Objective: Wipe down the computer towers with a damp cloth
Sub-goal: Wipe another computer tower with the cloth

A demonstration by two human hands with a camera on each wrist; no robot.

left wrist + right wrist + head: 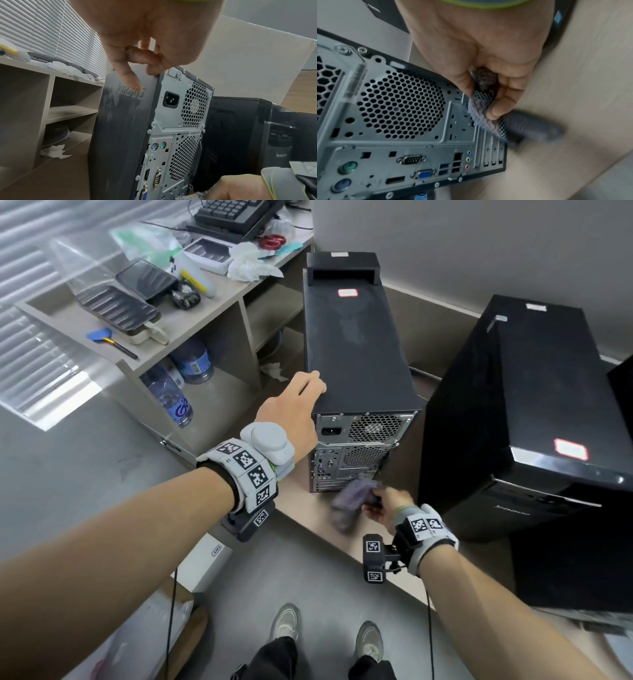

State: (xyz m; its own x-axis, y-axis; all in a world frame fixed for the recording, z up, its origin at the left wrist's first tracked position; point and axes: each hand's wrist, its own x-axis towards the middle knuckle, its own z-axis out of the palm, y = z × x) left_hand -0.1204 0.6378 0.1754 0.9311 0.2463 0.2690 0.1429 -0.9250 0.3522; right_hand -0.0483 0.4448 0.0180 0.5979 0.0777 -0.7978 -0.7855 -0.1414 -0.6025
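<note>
A dusty black computer tower (356,350) stands on a low wooden platform with its metal rear panel (352,453) toward me. My left hand (301,395) grips its top rear left corner, thumb down the side panel (120,121), fingers curled over the top edge. My right hand (387,505) pinches a grey-purple cloth (352,501) at the panel's lower right, by the expansion slots (493,152). In the right wrist view the cloth (488,115) hangs from thumb and fingers beside the fan grille. A second, glossier black tower (534,419) stands to the right.
A beige shelf unit (219,313) to the left carries phones, trays, a keyboard (233,213) and crumpled tissue; water bottles (171,398) stand in its lower cubbies. A white box (205,563) and a bag lie on the grey floor near my feet. A grey wall runs behind the towers.
</note>
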